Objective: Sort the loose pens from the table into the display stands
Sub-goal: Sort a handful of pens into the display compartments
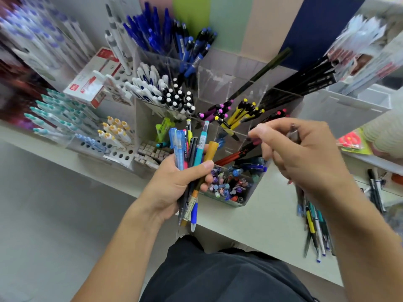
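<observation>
My left hand (174, 184) grips a mixed bundle of pens (194, 153), upright, in front of the clear acrylic display stand (220, 75). The bundle holds blue, teal, orange and black pens. My right hand (303, 155) hovers over the stand's right front compartments, its fingers curled around a dark grey pen (293, 132) that is blurred. The stand's compartments hold blue, white, black, purple and yellow pens, each kind grouped together. A low front box (229, 184) holds several small mixed pens. Loose pens (314, 225) lie on the table to the right, partly hidden by my right arm.
A white perforated rack (117, 149) with teal and yellow-capped pens stands at the left. A red and white box (93, 79) lies behind it. Packaged pens (359, 46) hang at the upper right. The table edge (250, 238) runs diagonally in front of me.
</observation>
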Demonstrator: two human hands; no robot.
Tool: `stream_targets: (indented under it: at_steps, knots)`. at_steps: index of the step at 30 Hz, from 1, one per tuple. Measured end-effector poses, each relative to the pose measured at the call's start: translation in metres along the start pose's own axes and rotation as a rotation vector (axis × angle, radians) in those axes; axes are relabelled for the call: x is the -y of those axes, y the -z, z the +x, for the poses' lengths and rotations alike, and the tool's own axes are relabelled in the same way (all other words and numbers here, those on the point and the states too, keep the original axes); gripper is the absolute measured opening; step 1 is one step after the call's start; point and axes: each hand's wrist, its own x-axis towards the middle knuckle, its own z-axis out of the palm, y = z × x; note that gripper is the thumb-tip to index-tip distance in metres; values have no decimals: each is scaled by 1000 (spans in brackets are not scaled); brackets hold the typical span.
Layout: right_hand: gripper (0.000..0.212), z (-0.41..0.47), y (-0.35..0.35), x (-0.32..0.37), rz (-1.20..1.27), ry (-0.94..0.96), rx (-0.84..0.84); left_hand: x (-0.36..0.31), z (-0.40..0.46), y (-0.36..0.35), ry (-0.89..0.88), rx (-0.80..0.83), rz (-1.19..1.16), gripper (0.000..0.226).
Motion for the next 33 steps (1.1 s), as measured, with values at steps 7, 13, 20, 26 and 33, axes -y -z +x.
stream_targets:
  at_steps: [7,13,20,26,33]
  knots:
    - [11,13,-35,6,267,-220,262,-7,-5,-7,-102,-32,104,27]
    - [25,27,-22,8,453,-189,65,-7,-4,-1,-80,-109,24,25]
    - [3,-9,22,7,-423,376,-232,-7,0,8,23,-35,-113,32]
    - [10,-26,27,-13,-417,395,-321,-4,10,1,36,4,-133,34]
    - [4,-24,37,-8,-568,352,-222,-2,18,-4,0,-56,-11,23]
